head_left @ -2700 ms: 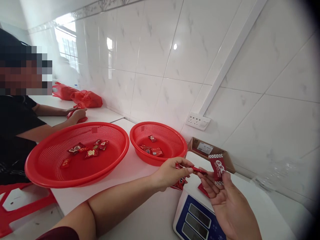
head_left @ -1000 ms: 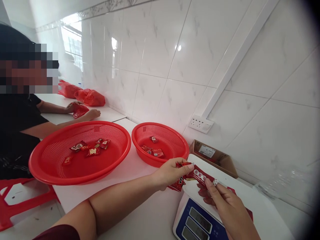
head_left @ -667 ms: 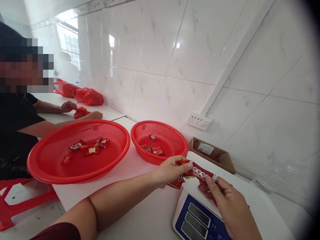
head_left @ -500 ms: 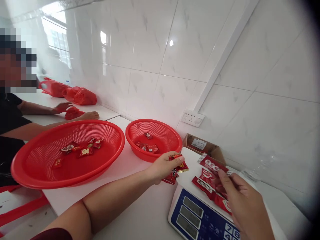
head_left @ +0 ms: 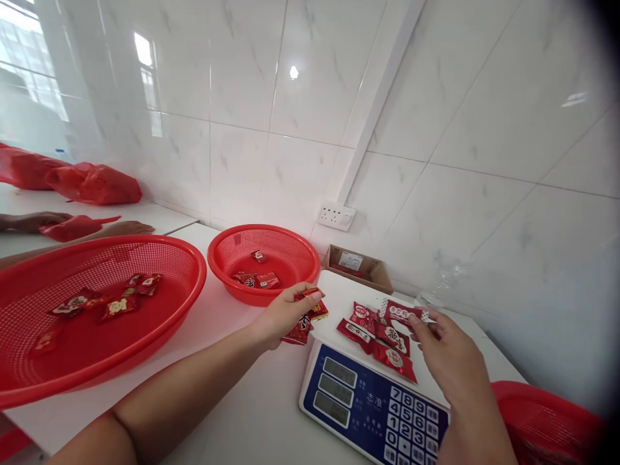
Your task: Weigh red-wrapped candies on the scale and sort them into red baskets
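My left hand [head_left: 290,314] is closed on a few red and gold wrapped candy packets [head_left: 301,328], just left of the scale. Between the thumb and fingers of my right hand [head_left: 448,345] is a red candy packet [head_left: 405,312] with white checked ends. It is over the white pan of a digital scale [head_left: 334,290], at the back of several red packets [head_left: 387,342] lying there. Whether the held packet touches the pan I cannot tell. The scale's blue panel has three displays and a keypad; the digits are too faint to read.
A large red basket [head_left: 159,323] and a smaller red basket [head_left: 264,294] hold several packets. Behind the scale stands a cardboard box [head_left: 382,279] below a wall socket [head_left: 336,216]. Another red basket [head_left: 547,407] is at right. A co-worker's hands touch a red bag [head_left: 80,227].
My view has turned right, bringing the right-hand basket into sight. My right hand has drawn back from the pan's packets, uncovering them, still holding its packet. My left hand keeps its packets.
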Action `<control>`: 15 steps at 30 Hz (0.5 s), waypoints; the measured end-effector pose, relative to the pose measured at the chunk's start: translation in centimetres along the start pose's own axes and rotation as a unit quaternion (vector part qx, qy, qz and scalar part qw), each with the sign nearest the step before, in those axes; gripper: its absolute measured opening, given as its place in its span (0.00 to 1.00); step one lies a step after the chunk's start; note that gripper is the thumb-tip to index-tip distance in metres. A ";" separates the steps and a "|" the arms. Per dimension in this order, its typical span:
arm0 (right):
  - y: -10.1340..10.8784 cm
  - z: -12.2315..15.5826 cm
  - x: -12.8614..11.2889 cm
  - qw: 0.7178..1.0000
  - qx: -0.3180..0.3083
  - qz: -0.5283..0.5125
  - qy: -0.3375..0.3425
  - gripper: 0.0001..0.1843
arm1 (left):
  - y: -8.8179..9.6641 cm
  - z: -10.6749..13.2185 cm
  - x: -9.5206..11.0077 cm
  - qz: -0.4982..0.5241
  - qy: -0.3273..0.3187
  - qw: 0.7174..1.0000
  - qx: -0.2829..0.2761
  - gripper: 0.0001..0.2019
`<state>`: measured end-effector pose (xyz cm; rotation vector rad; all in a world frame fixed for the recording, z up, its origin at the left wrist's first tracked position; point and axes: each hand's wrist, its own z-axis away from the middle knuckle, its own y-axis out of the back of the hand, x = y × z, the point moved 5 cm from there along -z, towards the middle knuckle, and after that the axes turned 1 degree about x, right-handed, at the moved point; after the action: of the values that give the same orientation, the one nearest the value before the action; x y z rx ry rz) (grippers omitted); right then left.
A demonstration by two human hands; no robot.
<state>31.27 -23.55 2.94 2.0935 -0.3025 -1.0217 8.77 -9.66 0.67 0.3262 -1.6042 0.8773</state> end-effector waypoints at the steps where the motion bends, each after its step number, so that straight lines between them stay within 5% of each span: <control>1: -0.3 -0.1 0.2 1.000 -0.014 0.016 -0.006 0.23 | -0.1 0.0 0.0 -0.002 0.000 1.000 -0.003 0.19; 9: -1.1 0.3 -0.1 0.996 -0.074 0.016 -0.046 0.22 | -0.1 0.0 -0.2 -0.029 0.004 1.000 -0.002 0.18; 15: -0.9 0.5 -0.3 0.981 -0.057 0.139 -0.122 0.21 | -0.2 0.0 -0.3 -0.029 0.006 1.000 -0.006 0.19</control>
<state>30.62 -23.04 2.30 1.7650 -0.6245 -1.0971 8.96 -9.84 0.43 0.3574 -1.5805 0.8233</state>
